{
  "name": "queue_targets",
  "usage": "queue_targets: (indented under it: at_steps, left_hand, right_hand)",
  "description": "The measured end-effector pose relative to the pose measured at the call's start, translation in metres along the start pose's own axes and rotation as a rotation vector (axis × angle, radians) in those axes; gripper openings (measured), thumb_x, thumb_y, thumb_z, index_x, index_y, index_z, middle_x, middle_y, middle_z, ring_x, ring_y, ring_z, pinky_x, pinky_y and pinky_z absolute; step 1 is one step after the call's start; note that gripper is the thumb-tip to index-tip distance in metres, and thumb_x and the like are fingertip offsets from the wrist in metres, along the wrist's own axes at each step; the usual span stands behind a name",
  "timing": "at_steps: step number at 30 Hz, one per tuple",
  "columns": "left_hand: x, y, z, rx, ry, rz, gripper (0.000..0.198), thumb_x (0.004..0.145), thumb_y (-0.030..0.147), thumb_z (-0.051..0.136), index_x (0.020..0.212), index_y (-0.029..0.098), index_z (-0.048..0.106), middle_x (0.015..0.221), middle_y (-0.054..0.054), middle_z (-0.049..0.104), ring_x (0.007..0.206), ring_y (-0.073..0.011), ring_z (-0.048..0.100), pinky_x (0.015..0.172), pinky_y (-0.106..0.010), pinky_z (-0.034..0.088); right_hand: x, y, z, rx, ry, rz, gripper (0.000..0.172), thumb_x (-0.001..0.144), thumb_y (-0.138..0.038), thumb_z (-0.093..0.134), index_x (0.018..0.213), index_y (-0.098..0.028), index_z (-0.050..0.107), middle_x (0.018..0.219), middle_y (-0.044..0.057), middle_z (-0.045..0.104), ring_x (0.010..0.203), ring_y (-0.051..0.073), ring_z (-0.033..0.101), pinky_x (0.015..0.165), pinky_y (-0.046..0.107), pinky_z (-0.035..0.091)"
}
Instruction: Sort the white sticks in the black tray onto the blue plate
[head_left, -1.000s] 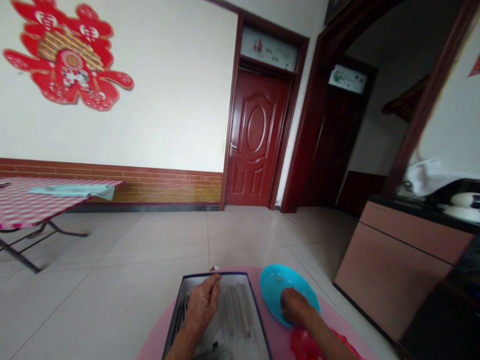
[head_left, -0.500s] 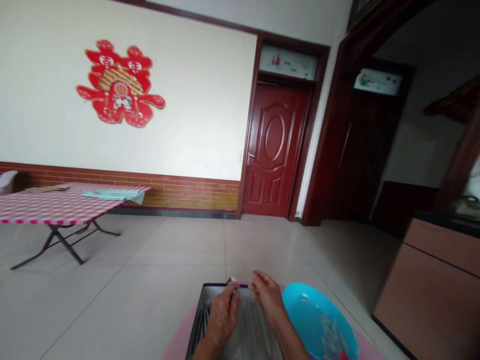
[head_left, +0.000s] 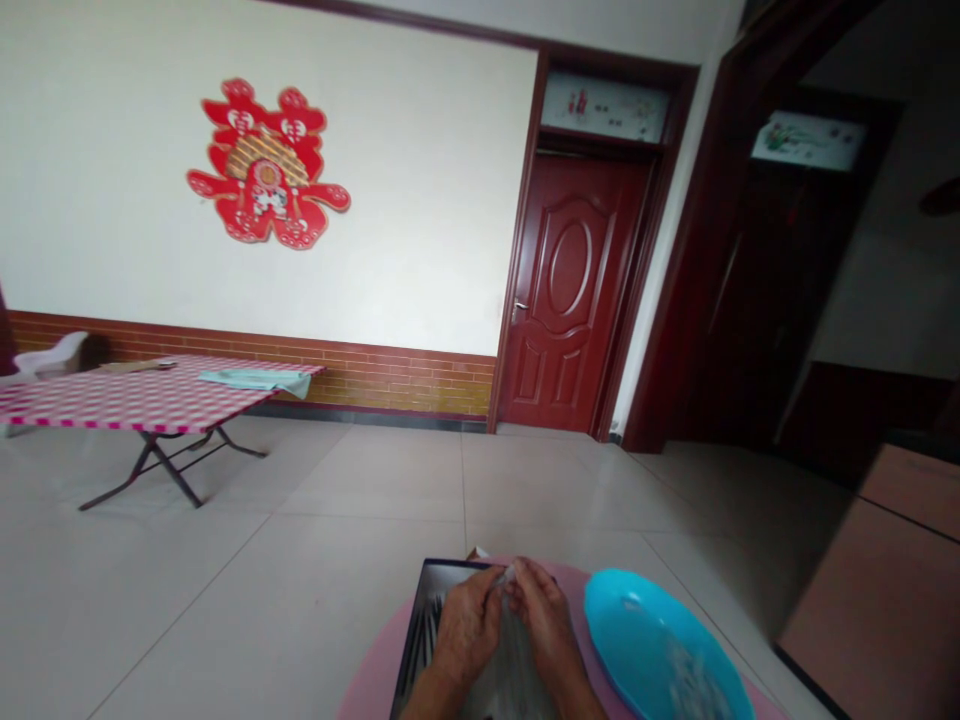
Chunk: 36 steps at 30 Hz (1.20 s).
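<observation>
My left hand [head_left: 471,622] and my right hand [head_left: 541,608] meet over a dark-rimmed box [head_left: 407,640]. Their fingertips pinch together on a small whitish, see-through piece [head_left: 510,574], too small to name. Dark slender sticks [head_left: 429,622] lie along the left side of the box. Pale, clear thin strips [head_left: 514,665] fill its middle, partly hidden by my hands and forearms. Right of the box is a blue plastic basin [head_left: 630,625] holding a heap of small clear pieces [head_left: 694,680].
Box and basin rest on a round pink tabletop [head_left: 375,665]. A folding table [head_left: 135,400] with a checked cover and a light green cloth [head_left: 255,380] stands at the left. A pinkish cabinet [head_left: 877,590] is on the right, a red door [head_left: 574,290] ahead.
My right hand has come left and down to my left hand, so the fingertips now meet. The view has shifted slightly, moving the room's contents rightward on the left side.
</observation>
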<state>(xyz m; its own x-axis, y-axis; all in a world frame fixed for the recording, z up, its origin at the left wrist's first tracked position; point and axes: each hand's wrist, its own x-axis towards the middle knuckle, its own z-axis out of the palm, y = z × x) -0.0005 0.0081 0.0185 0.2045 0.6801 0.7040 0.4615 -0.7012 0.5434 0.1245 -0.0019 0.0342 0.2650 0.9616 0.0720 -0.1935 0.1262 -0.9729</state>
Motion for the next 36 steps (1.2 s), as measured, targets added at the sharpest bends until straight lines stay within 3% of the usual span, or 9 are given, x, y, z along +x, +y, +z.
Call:
queue_targets:
  at_steps: [11,22,28,36]
  left_hand:
    - [0.0047,0.0057,-0.0082,-0.116,-0.101,-0.056,0.035,0.089,0.020,0.041,0.113,0.023,0.065,0.098,-0.007,0.073,0.085,-0.0191,0.070,0.077,-0.027,0.052]
    - [0.0002,0.0021,0.0000,0.012,-0.041,-0.090,0.032,0.086,0.018,0.038,0.084,0.019,0.070,0.075,-0.008,0.069,0.072,-0.0194,0.065,0.068,-0.028,0.048]
    - [-0.0015,-0.0013,0.0010,0.000,0.006,-0.055,0.030,0.086,0.018,0.040,0.092,0.019,0.069,0.082,-0.008,0.070,0.077,-0.0199,0.065,0.073,-0.030,0.050]
    - [-0.0029,-0.0015,-0.0008,-0.028,-0.040,-0.013,0.031,0.088,0.021,0.040,0.101,0.022,0.068,0.088,-0.008,0.071,0.079,-0.0200,0.066,0.073,-0.030,0.051]
  right_hand:
    - [-0.0019,0.0016,-0.0012,-0.026,0.011,0.005,0.050,0.064,-0.054,0.069,0.096,-0.017,0.070,0.090,0.008,0.072,0.081,0.022,0.065,0.070,0.029,0.051]
    - [-0.0016,-0.0034,-0.0049,-0.103,0.025,-0.019,0.047,0.063,-0.055,0.067,0.092,-0.018,0.069,0.080,0.004,0.070,0.078,0.021,0.064,0.065,0.027,0.050]
    - [-0.0021,-0.0053,-0.0016,-0.072,0.035,0.004,0.042,0.061,-0.051,0.068,0.087,-0.018,0.069,0.073,0.002,0.068,0.072,0.020,0.062,0.063,0.028,0.049]
    - [-0.0005,-0.0057,-0.0026,-0.059,0.058,0.004,0.040,0.060,-0.050,0.070,0.084,-0.017,0.070,0.073,0.003,0.068,0.071,0.020,0.062,0.063,0.028,0.049]
